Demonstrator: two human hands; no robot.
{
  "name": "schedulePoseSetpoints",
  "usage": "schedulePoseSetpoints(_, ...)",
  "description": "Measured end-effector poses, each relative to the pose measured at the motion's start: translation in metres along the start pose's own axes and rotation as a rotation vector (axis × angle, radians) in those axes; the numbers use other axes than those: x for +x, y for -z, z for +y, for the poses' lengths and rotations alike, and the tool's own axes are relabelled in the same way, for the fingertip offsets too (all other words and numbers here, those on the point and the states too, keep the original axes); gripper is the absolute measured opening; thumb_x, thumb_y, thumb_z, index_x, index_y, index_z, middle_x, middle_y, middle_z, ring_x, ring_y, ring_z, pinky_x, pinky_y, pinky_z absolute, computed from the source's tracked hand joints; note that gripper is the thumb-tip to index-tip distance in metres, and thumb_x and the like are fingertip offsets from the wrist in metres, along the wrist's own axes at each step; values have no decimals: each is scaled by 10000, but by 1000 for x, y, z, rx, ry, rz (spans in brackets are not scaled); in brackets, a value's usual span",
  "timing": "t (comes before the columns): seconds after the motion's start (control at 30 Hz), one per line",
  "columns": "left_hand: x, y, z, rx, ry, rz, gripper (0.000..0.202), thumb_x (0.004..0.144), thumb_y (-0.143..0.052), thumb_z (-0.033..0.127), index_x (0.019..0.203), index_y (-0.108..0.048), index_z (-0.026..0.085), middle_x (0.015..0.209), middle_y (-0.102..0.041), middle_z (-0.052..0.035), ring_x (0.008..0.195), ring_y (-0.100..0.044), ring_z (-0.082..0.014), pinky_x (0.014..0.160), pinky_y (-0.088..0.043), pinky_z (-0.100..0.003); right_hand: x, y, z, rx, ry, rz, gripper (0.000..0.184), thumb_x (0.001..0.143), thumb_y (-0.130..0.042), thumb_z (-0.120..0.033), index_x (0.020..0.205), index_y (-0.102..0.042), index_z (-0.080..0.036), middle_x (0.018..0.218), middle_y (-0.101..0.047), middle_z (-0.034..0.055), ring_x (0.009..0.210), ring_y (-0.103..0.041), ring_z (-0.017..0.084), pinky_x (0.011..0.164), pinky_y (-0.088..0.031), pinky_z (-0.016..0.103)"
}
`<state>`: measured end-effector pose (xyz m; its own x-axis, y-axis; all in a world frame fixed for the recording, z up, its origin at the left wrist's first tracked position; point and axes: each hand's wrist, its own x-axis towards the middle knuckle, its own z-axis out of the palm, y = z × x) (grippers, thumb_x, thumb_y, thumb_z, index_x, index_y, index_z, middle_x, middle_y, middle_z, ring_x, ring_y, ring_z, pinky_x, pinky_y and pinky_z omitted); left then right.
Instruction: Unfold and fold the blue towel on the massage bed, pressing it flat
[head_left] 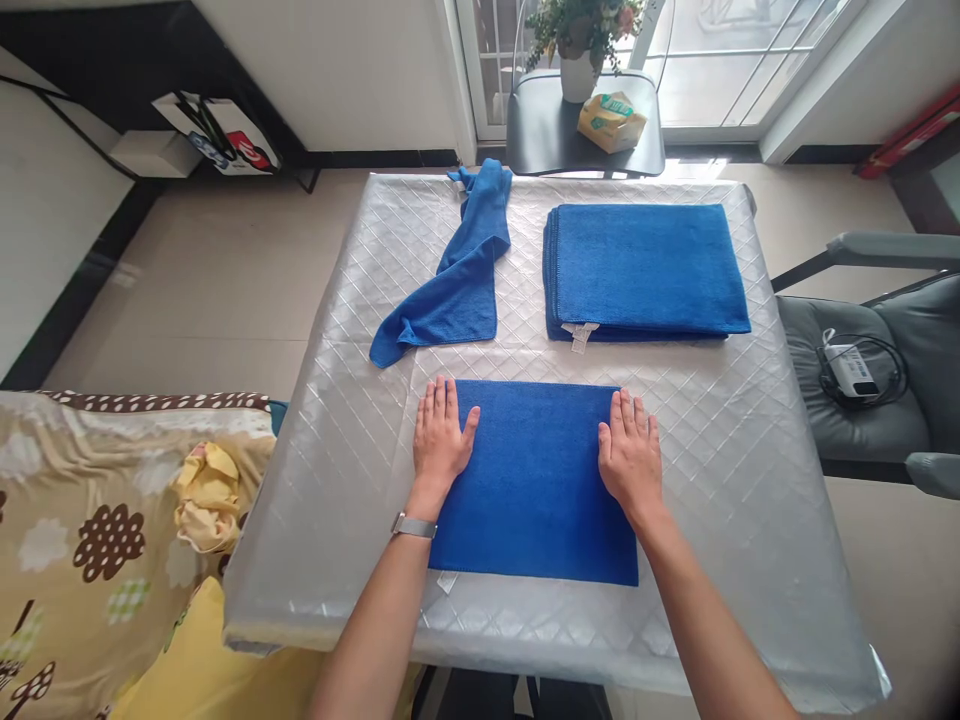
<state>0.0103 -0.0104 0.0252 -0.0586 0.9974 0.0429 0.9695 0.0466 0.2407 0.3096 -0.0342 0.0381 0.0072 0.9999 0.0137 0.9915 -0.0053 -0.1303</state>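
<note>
A folded blue towel (534, 480) lies flat on the silver quilted table cover (337, 420) in front of me. My left hand (439, 438) rests flat on the towel's left edge, fingers stretched out. My right hand (631, 455) lies flat on its right edge, fingers together and extended. Neither hand grips anything. Beyond them a neat stack of folded blue towels (645, 270) sits at the back right. A loose, crumpled blue towel (457, 275) trails at the back left.
A black chair (585, 130) beyond the table holds a potted plant (581, 40) and a yellow packet (611, 120). A grey armchair (870, 400) with a cabled device stands on the right. Patterned bedding (97, 540) lies at the left.
</note>
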Motion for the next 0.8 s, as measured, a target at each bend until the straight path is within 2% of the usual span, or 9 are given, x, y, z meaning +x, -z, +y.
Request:
schedulePoseSetpoints(0.13,1,5,-3,-17,-8,2,780,1037,-245,601,1621,-226,84,1689,-231,-184,1577,-191,-301,1285,-195,-516,-7,-6,0,4,-27,-22,604,1082,-222,-333,1650,-130,-148,1688,-258,88,1569,-215,258,1278,-189,509)
schedulePoseSetpoints(0.23,0,11,15,-57,40,80,771,1046,-249,576,1609,-241,50,1688,-210,-211,1582,-157,-307,1291,-165,-533,-7,-9,-1,15,-35,-15,605,1080,-223,-330,1652,-117,-164,1692,-248,74,1570,-210,248,1282,-180,498)
schedulePoseSetpoints(0.3,-4,12,48,-107,23,123,738,1061,-236,529,1595,-263,22,1681,-211,-226,1585,-137,-301,1294,-163,-532,-6,-10,-1,25,-36,-11,609,1077,-225,-330,1653,-106,-173,1693,-246,68,1570,-211,242,1282,-184,496)
schedulePoseSetpoints(0.33,-8,10,70,-138,-34,120,720,1065,-234,511,1587,-285,18,1676,-229,-224,1585,-140,-294,1295,-170,-525,-6,-10,0,28,-37,-9,613,1075,-230,-331,1654,-99,-176,1693,-247,69,1570,-211,242,1282,-186,499)
schedulePoseSetpoints(0.47,-25,-10,165,-231,-483,-7,701,1055,-279,542,1572,-359,76,1663,-318,-145,1577,-197,-250,1297,-210,-458,-10,-13,6,11,8,-17,642,1057,-280,-310,1655,-94,-169,1698,-223,89,1580,-168,249,1279,-183,505)
schedulePoseSetpoints(0.53,-30,-23,194,-239,-553,-54,718,1046,-291,566,1575,-356,84,1662,-328,-126,1570,-225,-230,1294,-228,-425,-12,-14,9,-8,48,-27,649,1048,-309,-305,1654,-121,-165,1705,-192,90,1586,-134,257,1279,-179,500)
schedulePoseSetpoints(0.57,-31,-27,200,-231,-544,-70,721,1044,-292,570,1577,-354,87,1661,-333,-123,1567,-237,-225,1292,-235,-415,-12,-15,10,-13,60,-29,647,1047,-312,-303,1653,-132,-166,1707,-186,87,1587,-128,258,1278,-178,496)
schedulePoseSetpoints(0.67,-31,-32,190,-175,-471,-95,704,1047,-283,556,1592,-330,111,1663,-328,-107,1565,-242,-220,1293,-227,-424,-11,-14,9,-5,34,-5,623,1059,-270,-307,1651,-145,-159,1698,-223,82,1581,-164,251,1278,-181,491)
schedulePoseSetpoints(0.8,-28,-22,140,-83,-390,-112,704,1047,-276,554,1621,-256,147,1680,-284,-77,1575,-203,-216,1299,-198,-437,-7,-10,2,32,-18,9,603,1076,-224,-335,1646,-165,-146,1686,-261,85,1569,-216,244,1280,-186,494)
